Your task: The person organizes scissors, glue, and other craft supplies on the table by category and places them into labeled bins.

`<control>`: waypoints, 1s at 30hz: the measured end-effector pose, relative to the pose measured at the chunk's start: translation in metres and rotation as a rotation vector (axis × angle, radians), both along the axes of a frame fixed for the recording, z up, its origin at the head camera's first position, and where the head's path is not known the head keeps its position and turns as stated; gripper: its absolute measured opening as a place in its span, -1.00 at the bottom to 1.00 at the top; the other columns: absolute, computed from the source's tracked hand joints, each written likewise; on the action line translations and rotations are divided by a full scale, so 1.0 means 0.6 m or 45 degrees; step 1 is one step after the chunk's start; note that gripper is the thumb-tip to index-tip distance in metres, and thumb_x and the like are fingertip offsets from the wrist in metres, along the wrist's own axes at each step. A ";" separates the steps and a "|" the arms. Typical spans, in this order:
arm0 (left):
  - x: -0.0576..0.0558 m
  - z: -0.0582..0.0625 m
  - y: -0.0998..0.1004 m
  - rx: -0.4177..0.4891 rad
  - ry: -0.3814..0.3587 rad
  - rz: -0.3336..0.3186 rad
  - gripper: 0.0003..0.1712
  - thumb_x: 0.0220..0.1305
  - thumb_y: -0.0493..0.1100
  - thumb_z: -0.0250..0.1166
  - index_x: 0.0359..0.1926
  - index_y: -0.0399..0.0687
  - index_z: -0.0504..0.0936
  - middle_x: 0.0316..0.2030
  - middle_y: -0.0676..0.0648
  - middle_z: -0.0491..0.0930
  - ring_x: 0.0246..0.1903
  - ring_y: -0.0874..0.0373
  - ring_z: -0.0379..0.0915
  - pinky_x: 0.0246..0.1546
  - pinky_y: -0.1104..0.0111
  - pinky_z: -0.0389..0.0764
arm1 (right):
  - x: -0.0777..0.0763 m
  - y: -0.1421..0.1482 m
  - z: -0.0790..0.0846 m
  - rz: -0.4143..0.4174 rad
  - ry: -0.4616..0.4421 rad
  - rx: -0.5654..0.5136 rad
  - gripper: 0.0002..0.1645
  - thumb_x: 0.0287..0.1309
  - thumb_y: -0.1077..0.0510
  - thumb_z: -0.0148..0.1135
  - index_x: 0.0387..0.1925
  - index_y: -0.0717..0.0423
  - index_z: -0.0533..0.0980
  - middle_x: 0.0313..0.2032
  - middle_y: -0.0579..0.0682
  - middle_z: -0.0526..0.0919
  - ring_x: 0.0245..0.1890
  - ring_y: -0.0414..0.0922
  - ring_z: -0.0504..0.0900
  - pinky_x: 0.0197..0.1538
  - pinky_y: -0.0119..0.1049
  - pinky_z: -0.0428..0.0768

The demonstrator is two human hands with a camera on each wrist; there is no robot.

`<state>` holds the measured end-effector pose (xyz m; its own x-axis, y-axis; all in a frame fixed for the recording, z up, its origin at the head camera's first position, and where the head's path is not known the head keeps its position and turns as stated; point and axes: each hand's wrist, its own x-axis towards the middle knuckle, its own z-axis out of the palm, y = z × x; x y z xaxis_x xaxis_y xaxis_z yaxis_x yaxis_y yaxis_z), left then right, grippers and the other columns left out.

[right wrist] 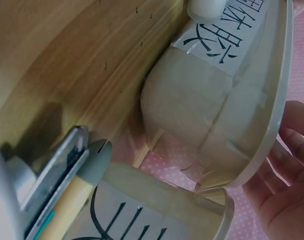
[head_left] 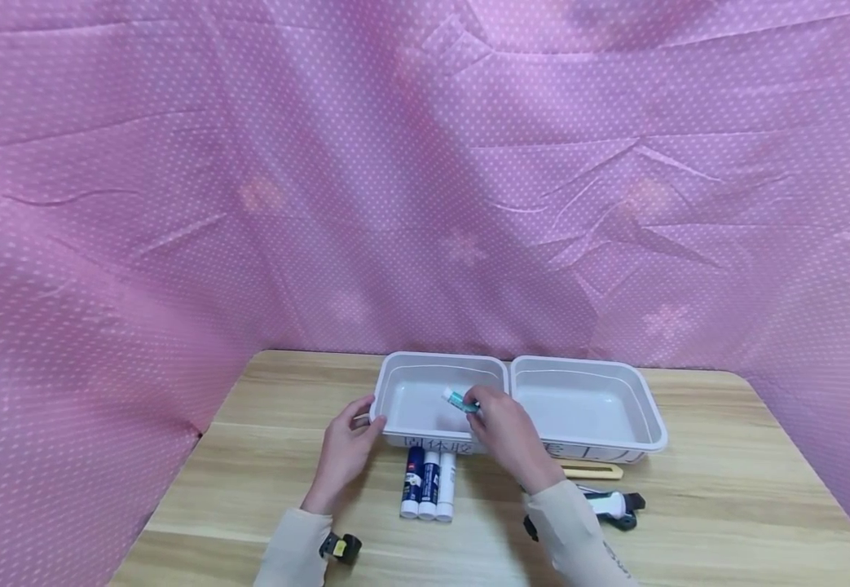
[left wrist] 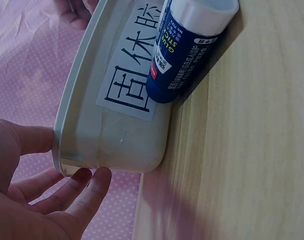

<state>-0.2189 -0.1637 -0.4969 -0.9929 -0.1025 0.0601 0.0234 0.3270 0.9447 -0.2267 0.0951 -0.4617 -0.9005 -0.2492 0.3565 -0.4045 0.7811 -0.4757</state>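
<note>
My left hand (head_left: 344, 448) pinches the left corner of a white plastic tray (left wrist: 134, 145), thumb at the rim and fingers round the outside. Above this tray's inside, my right hand (head_left: 505, 428) holds a small teal-and-white glue stick (head_left: 457, 399) between thumb and fingers, tilted, white end pointing left. Three larger glue sticks lie side by side in front of the tray: a dark blue one with a white cap (head_left: 411, 485), a blue-and-white one (head_left: 429, 485) and a mostly white one (head_left: 446, 487). In the right wrist view the held glue stick is out of sight.
A second white tray (head_left: 648, 403) stands close against the first on its right. Both carry paper labels with black characters. In front of it lie a yellow utility knife (head_left: 593, 470) and a white-and-black cutter (head_left: 608, 505), partly behind my right sleeve. Pink dotted cloth (head_left: 425, 204) hangs behind the table.
</note>
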 end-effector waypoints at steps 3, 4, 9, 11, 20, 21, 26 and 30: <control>-0.001 0.000 0.000 -0.001 0.002 -0.003 -0.42 0.40 -0.23 0.31 0.39 -0.23 0.44 0.29 -0.35 0.50 0.20 -0.25 0.55 0.12 0.16 0.67 | -0.002 -0.001 -0.003 -0.005 -0.003 0.020 -0.80 0.15 0.31 0.45 -0.18 0.08 0.66 -0.21 -0.02 0.73 -0.30 -0.18 0.64 -0.19 -0.24 0.70; -0.001 0.000 0.000 0.001 0.003 -0.002 -0.42 0.40 -0.23 0.31 0.39 -0.23 0.44 0.29 -0.35 0.50 0.20 -0.25 0.55 0.12 0.15 0.67 | -0.003 -0.002 -0.003 -0.005 -0.005 0.026 -0.80 0.14 0.31 0.45 -0.18 0.08 0.66 -0.21 -0.02 0.73 -0.30 -0.18 0.64 -0.19 -0.25 0.70; -0.003 0.000 0.000 0.009 0.009 -0.007 -0.42 0.40 -0.23 0.31 0.38 -0.24 0.45 0.28 -0.36 0.50 0.19 -0.25 0.56 0.12 0.15 0.68 | -0.005 -0.003 -0.004 -0.006 -0.020 0.047 -0.80 0.15 0.30 0.44 -0.18 0.08 0.67 -0.20 -0.02 0.74 -0.32 -0.20 0.63 -0.20 -0.26 0.69; -0.004 0.000 -0.001 0.000 0.012 -0.006 -0.43 0.40 -0.23 0.31 0.38 -0.24 0.45 0.28 -0.37 0.50 0.19 -0.25 0.56 0.11 0.16 0.68 | -0.006 -0.004 -0.003 -0.007 -0.029 0.049 -0.81 0.15 0.30 0.44 -0.18 0.08 0.67 -0.20 -0.01 0.74 -0.32 -0.20 0.62 -0.21 -0.26 0.69; -0.006 -0.002 -0.001 0.002 -0.004 -0.004 -0.42 0.40 -0.23 0.31 0.39 -0.23 0.44 0.29 -0.36 0.49 0.19 -0.25 0.56 0.11 0.17 0.68 | -0.011 -0.005 -0.008 -0.012 -0.054 0.062 -0.83 0.17 0.27 0.44 -0.18 0.09 0.70 -0.21 0.00 0.76 -0.30 -0.17 0.65 -0.19 -0.21 0.71; -0.006 -0.002 -0.001 0.003 -0.004 -0.005 -0.42 0.41 -0.23 0.31 0.39 -0.23 0.44 0.29 -0.36 0.49 0.19 -0.25 0.55 0.12 0.17 0.68 | -0.011 -0.004 -0.008 -0.014 -0.054 0.060 -0.83 0.17 0.26 0.44 -0.18 0.08 0.70 -0.21 0.00 0.76 -0.30 -0.17 0.66 -0.18 -0.20 0.71; -0.008 -0.003 -0.001 0.004 0.001 -0.010 -0.43 0.41 -0.23 0.31 0.39 -0.24 0.44 0.29 -0.36 0.49 0.20 -0.25 0.55 0.12 0.17 0.68 | -0.013 -0.002 -0.009 -0.019 -0.062 0.050 -0.85 0.17 0.24 0.46 -0.20 0.09 0.71 -0.23 -0.01 0.76 -0.31 -0.17 0.66 -0.17 -0.18 0.71; -0.007 -0.003 -0.001 0.007 0.002 -0.006 -0.43 0.41 -0.23 0.31 0.39 -0.23 0.44 0.28 -0.36 0.50 0.20 -0.25 0.55 0.11 0.17 0.68 | -0.014 -0.001 -0.008 -0.023 -0.087 0.029 -0.88 0.18 0.21 0.47 -0.23 0.08 0.71 -0.24 -0.03 0.75 -0.33 -0.21 0.64 -0.19 -0.24 0.70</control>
<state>-0.2233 -0.1644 -0.4986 -0.9933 -0.0980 0.0610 0.0263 0.3220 0.9464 -0.2348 0.0944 -0.4667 -0.9270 -0.2400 0.2883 -0.3574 0.7989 -0.4837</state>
